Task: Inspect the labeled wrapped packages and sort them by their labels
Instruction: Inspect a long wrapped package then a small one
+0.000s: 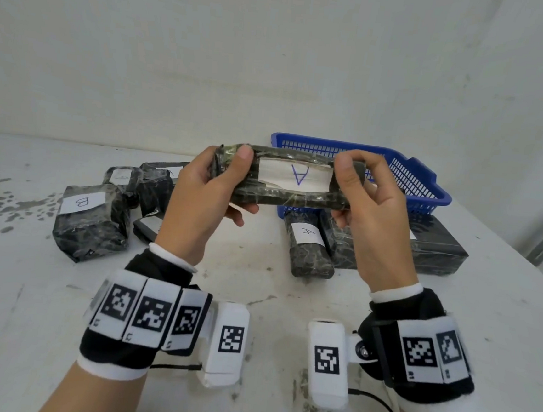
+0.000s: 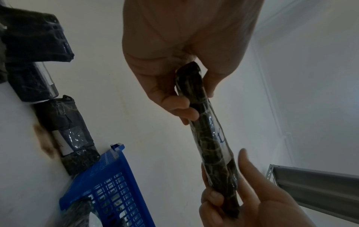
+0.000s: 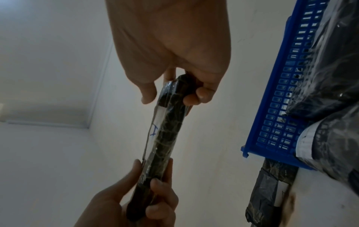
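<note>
I hold a long, flat package [image 1: 284, 197] wrapped in dark film above the table, level and crosswise, its white label marked "A" facing me. My left hand [image 1: 229, 182] grips its left end, thumb on top and fingers underneath. My right hand [image 1: 347, 192] grips the right end the same way. The left wrist view shows the package [image 2: 209, 138] edge-on between the left hand [image 2: 184, 95] and the right hand [image 2: 233, 192]. Seen from the right wrist, the package [image 3: 165, 135] runs from the right hand [image 3: 174, 93] down to the left hand [image 3: 153, 184].
A blue slotted basket [image 1: 414, 175] stands at the back right of the white table [image 1: 256, 286]. In front of it lie a package labelled "A" [image 1: 309, 245] and a large black package [image 1: 437, 250]. At the left lie a package labelled "B" [image 1: 88, 222] and several more.
</note>
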